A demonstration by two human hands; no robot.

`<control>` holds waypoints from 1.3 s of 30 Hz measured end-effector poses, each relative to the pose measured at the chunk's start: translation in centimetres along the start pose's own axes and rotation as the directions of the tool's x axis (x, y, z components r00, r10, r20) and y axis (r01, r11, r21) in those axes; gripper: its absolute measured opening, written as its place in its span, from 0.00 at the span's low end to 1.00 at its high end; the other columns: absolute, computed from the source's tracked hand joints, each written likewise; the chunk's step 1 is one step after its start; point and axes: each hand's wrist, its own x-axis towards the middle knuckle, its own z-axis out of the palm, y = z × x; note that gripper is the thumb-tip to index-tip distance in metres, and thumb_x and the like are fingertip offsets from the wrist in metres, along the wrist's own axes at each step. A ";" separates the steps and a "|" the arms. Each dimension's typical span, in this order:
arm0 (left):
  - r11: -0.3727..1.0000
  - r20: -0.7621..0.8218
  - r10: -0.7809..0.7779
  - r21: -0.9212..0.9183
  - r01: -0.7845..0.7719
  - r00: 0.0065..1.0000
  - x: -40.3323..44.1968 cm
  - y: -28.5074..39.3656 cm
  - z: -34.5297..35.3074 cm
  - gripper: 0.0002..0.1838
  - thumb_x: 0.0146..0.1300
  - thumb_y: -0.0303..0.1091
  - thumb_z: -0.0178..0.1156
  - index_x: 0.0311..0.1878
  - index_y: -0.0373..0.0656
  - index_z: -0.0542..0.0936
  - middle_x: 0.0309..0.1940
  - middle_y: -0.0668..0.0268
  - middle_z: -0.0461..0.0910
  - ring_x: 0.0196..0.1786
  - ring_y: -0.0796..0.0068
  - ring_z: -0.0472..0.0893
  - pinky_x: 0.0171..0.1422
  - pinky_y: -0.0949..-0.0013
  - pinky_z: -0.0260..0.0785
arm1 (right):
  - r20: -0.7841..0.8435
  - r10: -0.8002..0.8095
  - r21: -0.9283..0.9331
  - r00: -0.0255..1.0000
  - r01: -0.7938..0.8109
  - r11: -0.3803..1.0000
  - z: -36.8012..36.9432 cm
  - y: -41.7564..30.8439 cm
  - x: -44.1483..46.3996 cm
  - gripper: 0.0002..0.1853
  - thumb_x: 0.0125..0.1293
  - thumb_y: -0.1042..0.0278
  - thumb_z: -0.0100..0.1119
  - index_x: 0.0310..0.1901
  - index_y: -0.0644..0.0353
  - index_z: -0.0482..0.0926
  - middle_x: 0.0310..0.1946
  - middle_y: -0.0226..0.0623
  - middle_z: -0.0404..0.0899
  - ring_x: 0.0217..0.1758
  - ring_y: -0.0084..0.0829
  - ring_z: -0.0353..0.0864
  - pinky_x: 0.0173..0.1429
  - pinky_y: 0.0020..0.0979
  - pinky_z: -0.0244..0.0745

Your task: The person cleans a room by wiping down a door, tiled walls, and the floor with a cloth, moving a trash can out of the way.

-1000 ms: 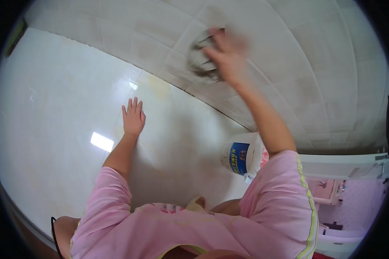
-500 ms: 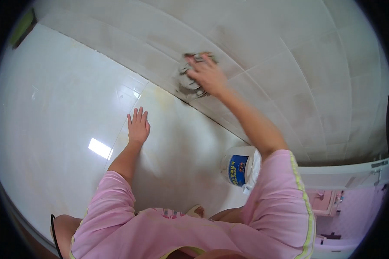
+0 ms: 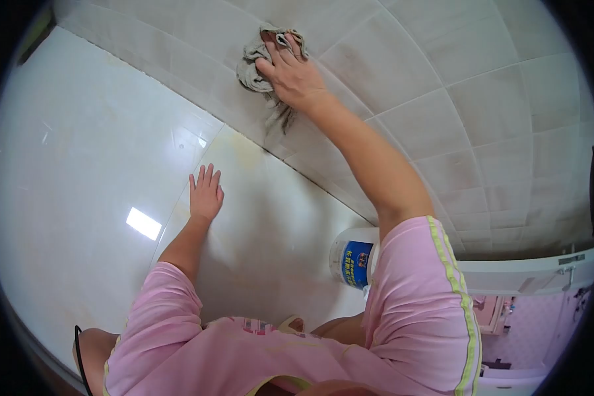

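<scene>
A crumpled grey cloth (image 3: 252, 74) is pressed against the tiled wall (image 3: 402, 59) under my right hand (image 3: 293, 78). My right fingers are bent over the cloth, and a loose end of it hangs below the wrist. Lower down to the left, my left hand (image 3: 206, 193) lies flat on the glossy pale floor (image 3: 79, 171), close to a tile seam. Its fingers are stretched out and it holds nothing.
A white bucket (image 3: 340, 254) with a blue label stands on the floor at the foot of the wall, partly hidden by my right sleeve. A white door (image 3: 515, 276) is at the right. One slipper (image 3: 289, 323) shows by my foot.
My right hand and the cloth have moved up and to the left along the wall. My left hand stays flat on the floor; the view has shifted slightly.
</scene>
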 end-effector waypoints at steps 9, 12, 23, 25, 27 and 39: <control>0.999 -0.020 0.001 0.048 0.000 1.000 -0.2 0.2 0.5 0.22 0.58 0.33 0.48 0.58 0.44 0.66 0.65 0.60 0.57 0.69 0.60 0.52 0.70 0.45 0.40 | -0.031 0.166 -0.039 0.986 -0.167 0.985 -9.6 4.8 -2.1 0.08 0.55 0.71 0.47 0.37 0.52 0.71 0.51 0.45 0.72 0.53 0.42 0.72 0.68 0.43 0.51; 0.998 -0.019 0.001 0.059 0.000 1.000 -0.2 0.3 0.5 0.22 0.58 0.33 0.48 0.58 0.44 0.66 0.65 0.59 0.57 0.69 0.60 0.52 0.70 0.45 0.40 | 0.002 0.201 0.017 0.980 -0.201 0.979 -5.1 1.6 -1.6 0.08 0.53 0.73 0.48 0.35 0.53 0.71 0.46 0.45 0.74 0.51 0.43 0.72 0.68 0.43 0.51; 1.000 -0.028 0.009 0.005 -0.008 1.000 -0.1 0.0 0.4 0.22 0.58 0.33 0.48 0.57 0.43 0.67 0.65 0.60 0.57 0.70 0.59 0.51 0.70 0.45 0.39 | 0.065 0.271 -0.073 0.960 -0.267 0.961 -15.3 9.0 -8.1 0.15 0.59 0.73 0.44 0.48 0.51 0.72 0.63 0.43 0.60 0.67 0.44 0.55 0.70 0.46 0.43; 0.999 -0.037 0.003 0.042 -0.002 0.999 -0.2 0.4 0.5 0.23 0.58 0.33 0.48 0.58 0.43 0.67 0.65 0.59 0.57 0.70 0.59 0.51 0.70 0.45 0.38 | -0.230 0.382 -0.155 0.895 -0.421 0.894 -20.5 13.5 -11.2 0.18 0.62 0.66 0.46 0.53 0.62 0.67 0.65 0.47 0.56 0.69 0.46 0.51 0.69 0.46 0.41; 0.997 -0.028 0.002 0.077 0.000 1.000 -0.5 0.6 -0.1 0.24 0.57 0.33 0.49 0.59 0.44 0.66 0.65 0.59 0.56 0.70 0.59 0.51 0.70 0.44 0.38 | -0.363 0.417 -0.283 0.834 -0.524 0.803 -22.8 15.1 -13.6 0.20 0.62 0.64 0.46 0.54 0.63 0.66 0.65 0.50 0.54 0.69 0.48 0.51 0.68 0.47 0.44; 1.000 -0.041 0.010 0.022 -0.009 0.999 -0.1 0.1 0.5 0.23 0.56 0.33 0.50 0.57 0.44 0.67 0.64 0.60 0.58 0.69 0.60 0.53 0.70 0.44 0.39 | 0.085 0.156 0.060 0.984 -0.161 0.985 -1.2 -0.4 -3.6 0.06 0.58 0.68 0.46 0.37 0.48 0.70 0.55 0.40 0.69 0.56 0.37 0.68 0.71 0.43 0.45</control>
